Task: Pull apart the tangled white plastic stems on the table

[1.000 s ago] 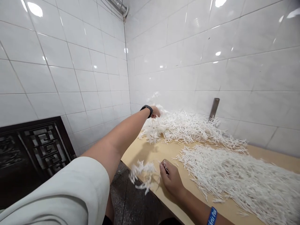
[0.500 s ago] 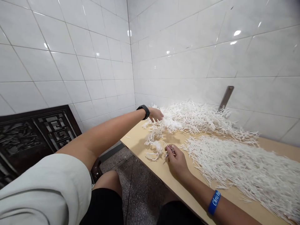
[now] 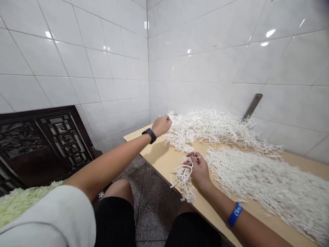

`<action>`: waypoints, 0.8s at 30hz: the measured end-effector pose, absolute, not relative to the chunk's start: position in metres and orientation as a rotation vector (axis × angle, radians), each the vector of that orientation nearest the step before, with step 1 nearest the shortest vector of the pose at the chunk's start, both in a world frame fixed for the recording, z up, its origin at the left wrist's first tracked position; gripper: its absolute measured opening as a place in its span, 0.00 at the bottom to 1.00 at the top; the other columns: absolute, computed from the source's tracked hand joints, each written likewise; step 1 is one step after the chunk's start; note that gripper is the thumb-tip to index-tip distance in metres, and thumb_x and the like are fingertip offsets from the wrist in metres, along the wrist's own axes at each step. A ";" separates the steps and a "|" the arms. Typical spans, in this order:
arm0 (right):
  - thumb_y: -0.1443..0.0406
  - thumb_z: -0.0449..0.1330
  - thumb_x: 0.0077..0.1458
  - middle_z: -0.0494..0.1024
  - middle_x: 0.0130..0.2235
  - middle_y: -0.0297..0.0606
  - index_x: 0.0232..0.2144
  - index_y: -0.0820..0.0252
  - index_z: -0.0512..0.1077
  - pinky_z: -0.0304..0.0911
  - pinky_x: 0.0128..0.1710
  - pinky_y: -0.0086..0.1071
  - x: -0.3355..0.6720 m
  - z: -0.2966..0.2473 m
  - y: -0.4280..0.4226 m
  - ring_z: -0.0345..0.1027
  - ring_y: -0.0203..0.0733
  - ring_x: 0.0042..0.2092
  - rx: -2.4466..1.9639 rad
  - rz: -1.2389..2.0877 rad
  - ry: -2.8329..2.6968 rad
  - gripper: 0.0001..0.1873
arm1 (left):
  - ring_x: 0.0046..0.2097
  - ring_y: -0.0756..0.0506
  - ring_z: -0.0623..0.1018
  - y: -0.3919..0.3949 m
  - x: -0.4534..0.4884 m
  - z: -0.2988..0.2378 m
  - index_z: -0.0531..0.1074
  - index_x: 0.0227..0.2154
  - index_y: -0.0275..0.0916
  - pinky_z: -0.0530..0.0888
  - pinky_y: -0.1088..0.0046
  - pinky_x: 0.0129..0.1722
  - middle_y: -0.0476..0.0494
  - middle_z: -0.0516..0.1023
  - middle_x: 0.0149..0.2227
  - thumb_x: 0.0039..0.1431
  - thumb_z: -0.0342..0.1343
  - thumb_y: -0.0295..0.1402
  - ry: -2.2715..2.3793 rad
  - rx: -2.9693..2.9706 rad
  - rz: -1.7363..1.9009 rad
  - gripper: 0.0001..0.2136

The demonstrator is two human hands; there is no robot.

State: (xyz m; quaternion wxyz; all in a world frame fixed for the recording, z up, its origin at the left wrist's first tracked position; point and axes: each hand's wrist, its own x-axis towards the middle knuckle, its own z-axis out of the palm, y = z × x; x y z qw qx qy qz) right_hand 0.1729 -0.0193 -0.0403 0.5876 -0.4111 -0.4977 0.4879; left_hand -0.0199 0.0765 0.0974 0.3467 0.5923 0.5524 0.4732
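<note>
My right hand (image 3: 199, 169) is closed on a bunch of white plastic strands (image 3: 183, 180), which dangles in loops over the table's near edge. At the far left end of the table, my left hand (image 3: 161, 125) has its fingers curled together beside the heaped white strands (image 3: 205, 125). Some white tips show around those fingers, but what they hold I cannot make out. To the right of my right hand, a wide, flat layer of short white strands (image 3: 269, 181) covers the tabletop.
The light wooden table (image 3: 154, 145) stands along a white tiled wall (image 3: 205, 68). A metal bracket (image 3: 252, 107) rises behind the heap. On the left is a dark carved wooden chair back (image 3: 43, 144), with pale green and white flowers (image 3: 28, 200) in front of it.
My left hand has moved a little left and its fingers have curled in. My right hand has risen slightly, and the strand bunch now hangs from it. The view has shifted, bringing pale flowers in.
</note>
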 end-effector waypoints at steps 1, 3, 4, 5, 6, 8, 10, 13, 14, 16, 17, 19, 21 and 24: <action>0.49 0.59 0.53 0.71 0.29 0.35 0.35 0.57 0.67 0.70 0.30 0.35 0.172 -0.039 -0.020 0.71 0.40 0.29 -0.946 1.125 -1.158 0.18 | 0.30 0.47 0.74 0.057 -0.017 0.084 0.72 0.21 0.36 0.67 0.77 0.29 0.44 0.74 0.22 0.55 0.58 0.30 1.403 1.563 1.210 0.09; 0.51 0.60 0.53 0.72 0.32 0.35 0.35 0.57 0.68 0.70 0.30 0.34 0.171 -0.035 -0.022 0.70 0.38 0.29 -0.913 1.105 -1.168 0.16 | 0.28 0.47 0.74 0.017 -0.011 0.053 0.75 0.24 0.36 0.68 0.76 0.29 0.41 0.77 0.26 0.56 0.58 0.37 1.263 1.700 1.039 0.10; 0.52 0.60 0.53 0.72 0.33 0.35 0.34 0.57 0.68 0.69 0.30 0.34 0.170 -0.033 -0.023 0.70 0.37 0.29 -0.891 1.108 -1.176 0.15 | 0.31 0.47 0.76 -0.002 -0.009 0.037 0.77 0.29 0.38 0.69 0.75 0.30 0.39 0.79 0.31 0.56 0.58 0.39 1.184 1.742 0.959 0.10; 0.53 0.61 0.53 0.72 0.34 0.35 0.34 0.57 0.69 0.69 0.30 0.33 0.169 -0.031 -0.025 0.69 0.36 0.29 -0.871 1.117 -1.180 0.14 | 0.35 0.46 0.77 -0.019 -0.007 0.023 0.78 0.35 0.39 0.71 0.75 0.33 0.39 0.80 0.36 0.55 0.59 0.40 1.106 1.753 0.898 0.10; 0.54 0.61 0.53 0.73 0.34 0.35 0.33 0.57 0.69 0.69 0.29 0.32 0.169 -0.029 -0.027 0.69 0.35 0.28 -0.854 1.128 -1.182 0.13 | 0.37 0.45 0.78 -0.032 -0.006 0.010 0.78 0.39 0.41 0.71 0.74 0.34 0.38 0.80 0.39 0.53 0.61 0.40 1.029 1.736 0.841 0.12; 0.55 0.61 0.53 0.74 0.33 0.35 0.33 0.58 0.69 0.68 0.28 0.31 0.168 -0.026 -0.030 0.67 0.34 0.26 -0.845 1.140 -1.180 0.13 | 0.37 0.46 0.78 -0.049 -0.004 -0.007 0.76 0.43 0.43 0.71 0.75 0.34 0.40 0.80 0.38 0.49 0.64 0.37 0.956 1.680 0.835 0.16; 0.54 0.62 0.52 0.75 0.34 0.36 0.35 0.58 0.70 0.68 0.28 0.32 0.168 -0.024 -0.030 0.67 0.34 0.26 -0.855 1.149 -1.169 0.15 | 0.32 0.47 0.77 -0.053 -0.004 -0.015 0.76 0.41 0.42 0.69 0.77 0.28 0.43 0.79 0.32 0.48 0.64 0.36 0.999 1.585 0.896 0.15; 0.53 0.63 0.51 0.77 0.39 0.40 0.45 0.57 0.68 0.70 0.31 0.33 0.169 -0.024 -0.027 0.71 0.37 0.31 -0.868 1.219 -1.089 0.22 | 0.21 0.51 0.71 -0.045 -0.002 -0.018 0.75 0.31 0.39 0.64 0.78 0.21 0.46 0.76 0.25 0.50 0.62 0.38 1.150 1.377 1.060 0.09; 0.53 0.63 0.51 0.77 0.41 0.41 0.48 0.57 0.66 0.70 0.32 0.34 0.169 -0.025 -0.026 0.72 0.39 0.33 -0.868 1.247 -1.045 0.25 | 0.20 0.52 0.69 -0.041 -0.001 -0.018 0.74 0.28 0.38 0.64 0.78 0.20 0.48 0.74 0.24 0.50 0.62 0.38 1.181 1.319 1.122 0.08; 0.52 0.62 0.52 0.74 0.48 0.43 0.54 0.54 0.62 0.71 0.38 0.36 0.171 -0.025 -0.023 0.73 0.42 0.40 -0.875 1.259 -0.979 0.29 | 0.20 0.54 0.67 -0.033 0.002 -0.018 0.73 0.25 0.38 0.64 0.78 0.20 0.49 0.71 0.23 0.51 0.61 0.39 1.207 1.252 1.241 0.10; 0.52 0.61 0.54 0.72 0.52 0.44 0.55 0.53 0.60 0.71 0.41 0.37 0.171 -0.025 -0.023 0.73 0.43 0.44 -0.887 1.220 -0.976 0.30 | 0.20 0.54 0.67 -0.029 0.004 -0.018 0.73 0.24 0.37 0.65 0.78 0.21 0.50 0.70 0.22 0.51 0.61 0.40 1.208 1.241 1.291 0.11; 0.53 0.59 0.56 0.67 0.57 0.44 0.57 0.51 0.59 0.69 0.46 0.39 0.173 -0.024 -0.024 0.69 0.45 0.50 -0.944 1.030 -1.032 0.28 | 0.22 0.54 0.66 -0.022 0.008 -0.019 0.72 0.22 0.36 0.64 0.79 0.22 0.51 0.67 0.21 0.51 0.61 0.41 1.220 1.236 1.387 0.13; 0.54 0.57 0.57 0.67 0.56 0.45 0.54 0.53 0.62 0.66 0.48 0.41 0.175 -0.023 -0.028 0.66 0.46 0.52 -1.000 0.765 -1.170 0.24 | 0.22 0.54 0.64 -0.018 0.013 -0.019 0.69 0.20 0.36 0.64 0.79 0.22 0.52 0.64 0.20 0.50 0.62 0.43 1.222 1.221 1.450 0.15; 0.55 0.58 0.57 0.71 0.50 0.43 0.48 0.54 0.68 0.64 0.50 0.45 0.176 -0.023 -0.032 0.65 0.49 0.51 -0.970 0.489 -1.544 0.18 | 0.21 0.54 0.64 -0.016 0.017 -0.019 0.69 0.22 0.36 0.63 0.78 0.21 0.54 0.63 0.20 0.49 0.62 0.47 1.141 1.166 1.447 0.17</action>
